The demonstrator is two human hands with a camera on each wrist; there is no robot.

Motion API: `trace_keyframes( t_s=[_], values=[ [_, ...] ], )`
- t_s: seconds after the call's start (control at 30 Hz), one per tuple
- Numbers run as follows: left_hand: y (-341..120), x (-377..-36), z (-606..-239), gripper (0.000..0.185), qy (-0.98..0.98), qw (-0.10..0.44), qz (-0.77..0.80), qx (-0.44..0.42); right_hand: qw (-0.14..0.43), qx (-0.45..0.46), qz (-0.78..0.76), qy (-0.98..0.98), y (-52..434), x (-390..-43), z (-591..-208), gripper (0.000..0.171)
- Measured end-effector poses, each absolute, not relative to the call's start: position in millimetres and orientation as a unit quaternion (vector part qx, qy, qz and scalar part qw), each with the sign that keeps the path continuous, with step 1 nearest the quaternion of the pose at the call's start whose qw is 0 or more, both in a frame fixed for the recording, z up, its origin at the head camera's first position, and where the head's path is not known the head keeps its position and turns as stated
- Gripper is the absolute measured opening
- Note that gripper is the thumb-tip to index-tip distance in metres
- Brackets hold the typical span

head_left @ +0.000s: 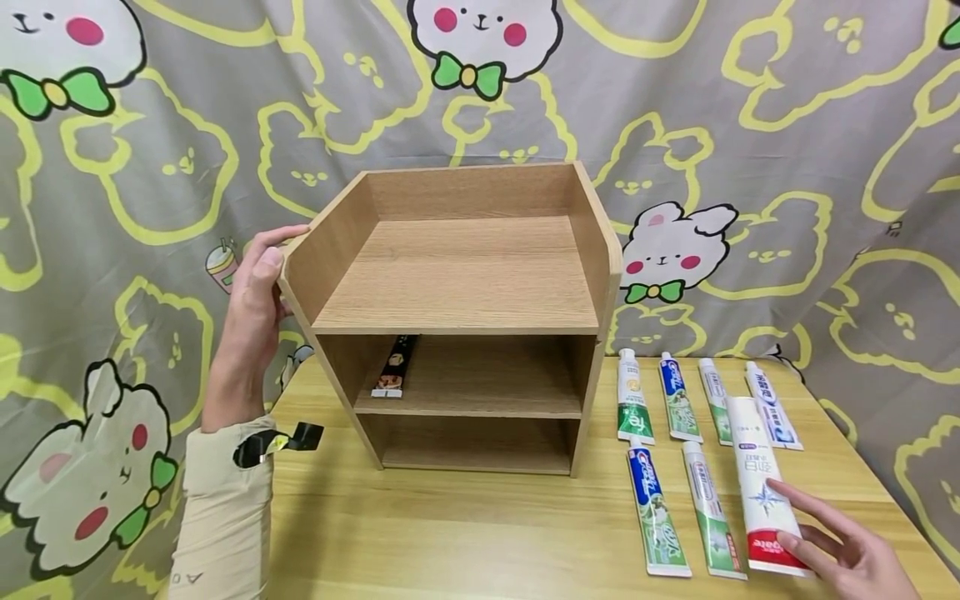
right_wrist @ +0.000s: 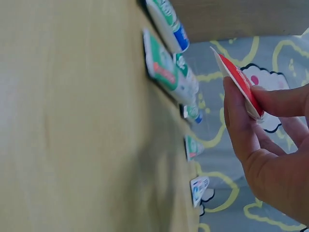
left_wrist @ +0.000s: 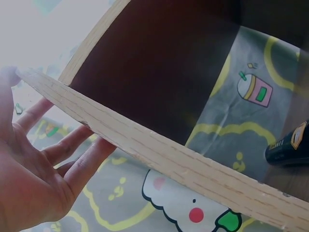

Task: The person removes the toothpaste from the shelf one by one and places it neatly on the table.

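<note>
A small wooden shelf (head_left: 450, 275) stands on the table, and my left hand (head_left: 258, 287) holds its upper left side panel. In the left wrist view, thumb and fingers lie on either side of that panel's edge (left_wrist: 135, 130). My right hand (head_left: 847, 542) pinches the red bottom end of a white toothpaste tube (head_left: 757, 475) between thumb and fingers. The right wrist view shows this red end (right_wrist: 239, 87) raised off the tabletop. On the shelf's middle level, at the left, lies a dark toothpaste tube (head_left: 393, 367).
Several toothpaste tubes lie in two rows on the wooden table (head_left: 450, 533) right of the shelf, among them a blue-and-green tube (head_left: 657, 508) and a white-and-green tube (head_left: 712, 508) in the near row. A patterned curtain (head_left: 480, 125) hangs close behind.
</note>
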State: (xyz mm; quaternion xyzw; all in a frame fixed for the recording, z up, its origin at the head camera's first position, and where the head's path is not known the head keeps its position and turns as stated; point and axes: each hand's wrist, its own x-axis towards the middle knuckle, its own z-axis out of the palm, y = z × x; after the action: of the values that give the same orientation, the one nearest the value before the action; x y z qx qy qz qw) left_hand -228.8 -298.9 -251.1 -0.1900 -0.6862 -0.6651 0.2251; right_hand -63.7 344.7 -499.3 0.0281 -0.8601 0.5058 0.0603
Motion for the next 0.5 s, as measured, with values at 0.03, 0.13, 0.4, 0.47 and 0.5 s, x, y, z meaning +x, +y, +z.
trace_keyframes(
  t_s=[0.03, 0.13, 0.4, 0.47, 0.5],
  values=[
    [-298.8, -228.7, -251.0, 0.047, -0.685, 0.224, -0.667, -0.188, 0.059, 0.027, 0.503, -0.862, 346.5, -63.9, -501.0, 0.061],
    [-299.1, -227.4, -251.2, 0.046, -0.681, 0.22, -0.674, -0.181, 0.048, 0.015, 0.504, -0.862, 350.3, -64.0, -506.4, 0.06],
    [-301.0, -224.9, -252.7, 0.047, -0.682, 0.213, -0.674, -0.184, -0.01, -0.066, 0.507, -0.859, 360.7, -61.6, -515.9, 0.059],
    [-300.5, -225.1, -252.3, 0.047, -0.682, 0.215, -0.675, -0.185, -0.036, -0.087, 0.513, -0.853, 364.7, -62.6, -517.4, 0.061],
    [-300.3, -225.2, -252.1, 0.047, -0.681, 0.216, -0.675, -0.185, -0.049, -0.096, 0.514, -0.851, 366.5, -63.4, -517.9, 0.062]
  ],
)
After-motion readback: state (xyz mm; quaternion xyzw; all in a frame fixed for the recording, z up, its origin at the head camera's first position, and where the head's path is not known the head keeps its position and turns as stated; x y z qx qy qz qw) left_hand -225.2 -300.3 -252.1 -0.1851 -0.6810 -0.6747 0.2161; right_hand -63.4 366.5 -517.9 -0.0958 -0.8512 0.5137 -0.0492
